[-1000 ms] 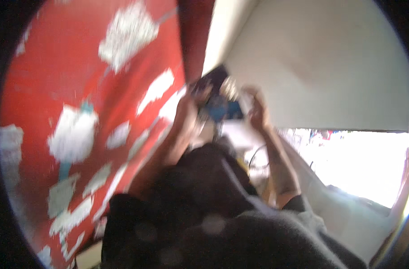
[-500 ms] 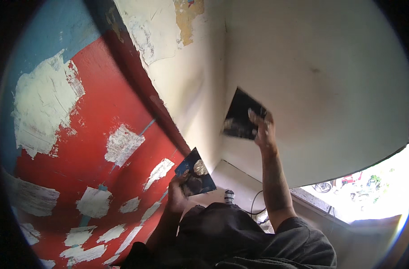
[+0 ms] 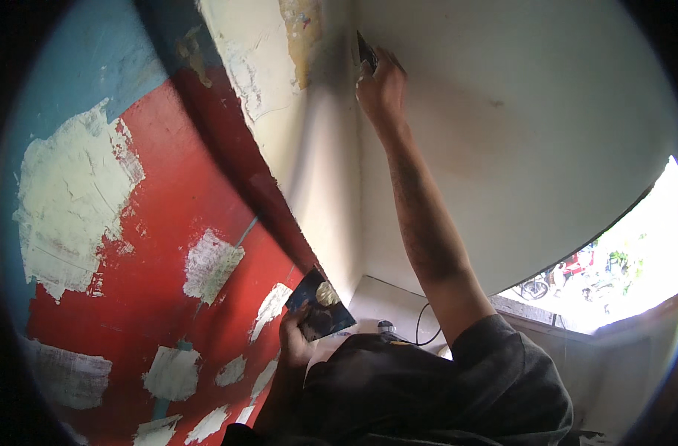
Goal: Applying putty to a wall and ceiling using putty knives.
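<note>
near, the left hand (image 3: pixel 296 338), curled shut, clasps a dark plate (image 3: pixel 333 317) bearing paste (image 3: pixel 326 294). far, the right hand (image 3: pixel 384 89), closed, grips a dark blade (image 3: pixel 365 53).

My left hand (image 3: pixel 296 343) grips a dark, flat plate (image 3: pixel 337 321) by its edge, low beside the red wall (image 3: pixel 171 175); a pale lump of paste (image 3: pixel 326 293) sits on it. My right arm stretches up, and my right hand (image 3: pixel 383 88) holds a dark blade (image 3: pixel 365 50) near the corner where the cream wall (image 3: pixel 328 193) meets the smooth grey-white wall (image 3: pixel 532 149). Rough whitish patches (image 3: pixel 214 266) dot the red. A thin cable (image 3: pixel 418 327) curves below my right arm; through the bright opening (image 3: pixel 640 223) at right, a wheel (image 3: pixel 533 289) shows.
</note>
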